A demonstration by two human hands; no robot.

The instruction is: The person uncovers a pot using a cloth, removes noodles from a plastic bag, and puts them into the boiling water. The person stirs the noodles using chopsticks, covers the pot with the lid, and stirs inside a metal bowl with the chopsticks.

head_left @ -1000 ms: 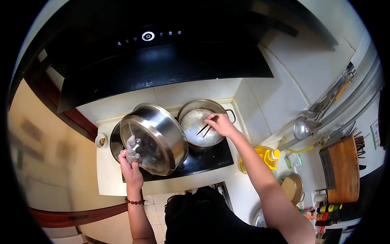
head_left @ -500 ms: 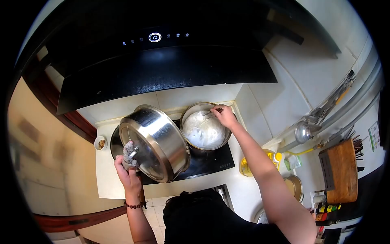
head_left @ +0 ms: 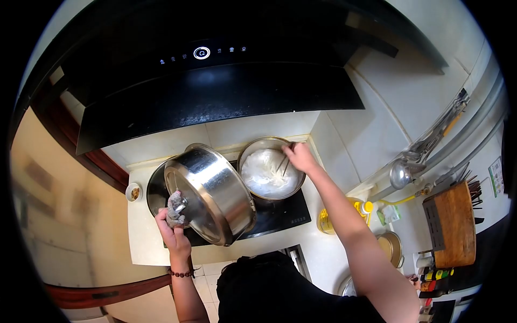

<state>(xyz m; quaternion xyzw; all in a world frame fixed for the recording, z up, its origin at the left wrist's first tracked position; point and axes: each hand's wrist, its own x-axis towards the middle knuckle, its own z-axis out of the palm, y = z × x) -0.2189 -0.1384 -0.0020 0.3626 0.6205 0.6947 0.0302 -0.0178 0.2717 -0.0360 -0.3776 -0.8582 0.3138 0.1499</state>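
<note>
My left hand (head_left: pixel 175 234) is closed round a grey cloth (head_left: pixel 175 210) wrapped at the knob of a tall steel lid (head_left: pixel 215 185). The lid is tilted on its side over the left part of the black cooktop (head_left: pixel 283 218), its glass-like top turned toward me. A dark pan (head_left: pixel 155 188) shows partly behind it. At the right, my right hand (head_left: pixel 300 157) grips chopsticks (head_left: pixel 283 164), tips down in a steel pot (head_left: pixel 245 151). White, foamy liquid (head_left: pixel 264 175) with pale strands, perhaps noodles, fills much of the pot.
A small white bowl (head_left: pixel 129 195) with brown bits stands left of the cooktop. Beneath my right arm are a yellow oil bottle (head_left: pixel 326 220) and a metal pot (head_left: pixel 396 245). Ladles (head_left: pixel 399 175) hang on the right wall, and a range hood (head_left: pixel 215 91) overhangs the back.
The chopsticks have swung to a steeper angle, and pale strands now show at their tips. The lid has shifted slightly right and down in view, still held by my left hand.
</note>
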